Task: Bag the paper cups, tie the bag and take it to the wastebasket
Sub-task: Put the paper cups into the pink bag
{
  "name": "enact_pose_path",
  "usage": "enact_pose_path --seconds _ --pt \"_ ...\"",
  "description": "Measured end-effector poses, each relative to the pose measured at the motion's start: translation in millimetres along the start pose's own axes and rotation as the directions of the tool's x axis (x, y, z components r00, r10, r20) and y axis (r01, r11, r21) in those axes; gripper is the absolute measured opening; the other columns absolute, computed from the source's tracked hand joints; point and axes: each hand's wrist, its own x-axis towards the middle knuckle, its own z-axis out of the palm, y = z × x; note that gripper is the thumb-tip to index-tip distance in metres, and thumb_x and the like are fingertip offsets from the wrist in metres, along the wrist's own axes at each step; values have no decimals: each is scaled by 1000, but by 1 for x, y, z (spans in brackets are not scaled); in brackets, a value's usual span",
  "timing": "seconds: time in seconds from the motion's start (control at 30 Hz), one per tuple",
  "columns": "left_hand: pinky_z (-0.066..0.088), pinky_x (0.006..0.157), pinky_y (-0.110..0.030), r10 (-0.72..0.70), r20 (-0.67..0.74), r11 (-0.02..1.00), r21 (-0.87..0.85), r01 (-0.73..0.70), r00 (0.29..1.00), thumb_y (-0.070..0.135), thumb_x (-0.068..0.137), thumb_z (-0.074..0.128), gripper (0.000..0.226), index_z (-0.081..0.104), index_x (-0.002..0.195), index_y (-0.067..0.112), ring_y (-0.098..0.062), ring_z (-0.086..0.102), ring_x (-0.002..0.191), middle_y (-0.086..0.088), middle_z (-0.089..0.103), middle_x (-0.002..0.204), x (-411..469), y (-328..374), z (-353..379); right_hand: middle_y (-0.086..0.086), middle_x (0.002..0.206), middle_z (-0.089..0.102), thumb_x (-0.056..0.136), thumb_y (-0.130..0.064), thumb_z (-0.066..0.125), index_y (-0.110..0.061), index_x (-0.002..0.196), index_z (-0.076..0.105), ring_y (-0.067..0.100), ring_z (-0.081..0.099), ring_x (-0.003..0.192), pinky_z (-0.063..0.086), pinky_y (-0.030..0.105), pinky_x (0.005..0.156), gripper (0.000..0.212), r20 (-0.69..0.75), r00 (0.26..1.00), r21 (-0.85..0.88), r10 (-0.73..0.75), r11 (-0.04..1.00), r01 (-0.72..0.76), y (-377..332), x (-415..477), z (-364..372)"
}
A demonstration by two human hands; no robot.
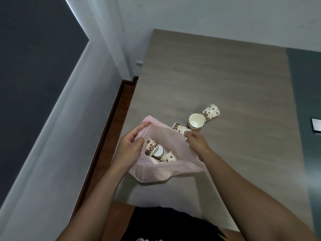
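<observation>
Two hands hold the mouth of a pink plastic bag (156,173) apart near the front left corner of the table (217,75). Your left hand (133,146) has its fingers curled round the bag's left rim, thumb towards the inside, lifting the thin film. Your right hand (197,142) pinches the far right rim between curled fingertips, drawing that edge taut. Both forearms reach in from the lower edge of the view, above your dark shirt (165,223). Inside the bag lie the bagged cups (152,147), white paper cups printed with brown coffee beans, tumbled on their sides; at least three can be made out, one with its white base turned upward. Three further cups of the same pattern are on the table outside the bag: the nearest cup (178,126) lies on its side just beyond the far rim, close to your right fingertips; the upright cup (196,121) stands just beside it with its mouth open to the camera; the tipped cup (211,112) lies on its side behind the upright one, touching it or nearly so. Grey wood-grain surface extends away from the cups. At the right edge of the view rests a flat device (316,125), only partly in view. Left of the table run a strip of brown floor (111,122) and a pale wall (107,49).
</observation>
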Motion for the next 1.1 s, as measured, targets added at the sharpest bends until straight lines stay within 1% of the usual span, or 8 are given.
enact_pose_path --seconds 0.17,0.27,0.43,0.53,0.63,0.77,0.9,1.1 --pt "37 47 -17 -14 -17 999 48 15 1000 -14 97 46 73 74 142 36 -5 40 51 10 79 131 -9 -2 -1 2 130 71 110 -22 64 -17 146 67 0 66 94 52 7 68 36 157 988 155 9 987 -34 9 3 0" --pt "36 47 -19 -28 -30 997 65 30 999 -15 97 45 74 73 141 38 -5 40 51 18 82 123 -13 -3 -1 3 124 79 107 -33 67 -21 126 81 15 70 103 52 26 91 27 35 996 46 -84 996 82 16 4 -1" --pt "40 52 -22 -13 -6 997 73 13 1000 -11 97 46 77 73 142 45 -9 45 58 13 78 135 -10 0 3 -9 93 83 106 -37 66 -24 102 87 13 75 89 56 35 86 25 -56 953 -50 -299 954 297 13 -10 -14" --pt "57 84 -35 -7 27 998 69 5 1000 -2 95 50 73 71 143 49 -13 71 102 13 67 151 -4 6 8 -8 87 82 109 -40 63 -22 94 86 15 72 79 57 38 83 32 -140 914 56 -380 919 391 -7 -28 -25" --pt "55 110 -55 -2 42 998 58 0 999 13 85 55 71 70 142 52 -34 60 145 2 69 151 0 12 13 -7 66 60 110 -34 61 -17 89 80 11 50 62 45 35 68 33 -194 882 229 -430 854 467 -30 -53 -31" --pt "52 82 -44 22 27 1000 20 -22 999 -1 95 53 70 69 148 41 -25 61 93 8 78 134 4 14 22 -15 68 66 110 -27 66 -9 86 76 13 57 68 52 27 62 32 -150 868 297 -474 815 497 -47 -85 -23" --pt "51 78 -39 16 35 1000 -12 -16 999 -7 96 50 71 68 151 33 -23 59 85 -1 77 134 4 16 25 -12 87 81 107 -23 69 -20 89 83 16 75 81 58 32 76 23 30 787 94 -616 786 611 -34 -101 7" --pt "49 70 -29 -30 113 996 -75 38 993 -10 96 48 70 71 149 29 -26 55 89 8 79 103 -1 19 25 -2 89 76 110 -21 57 -14 94 76 16 59 82 46 34 76 26 376 637 -166 -673 628 761 -16 -104 43"
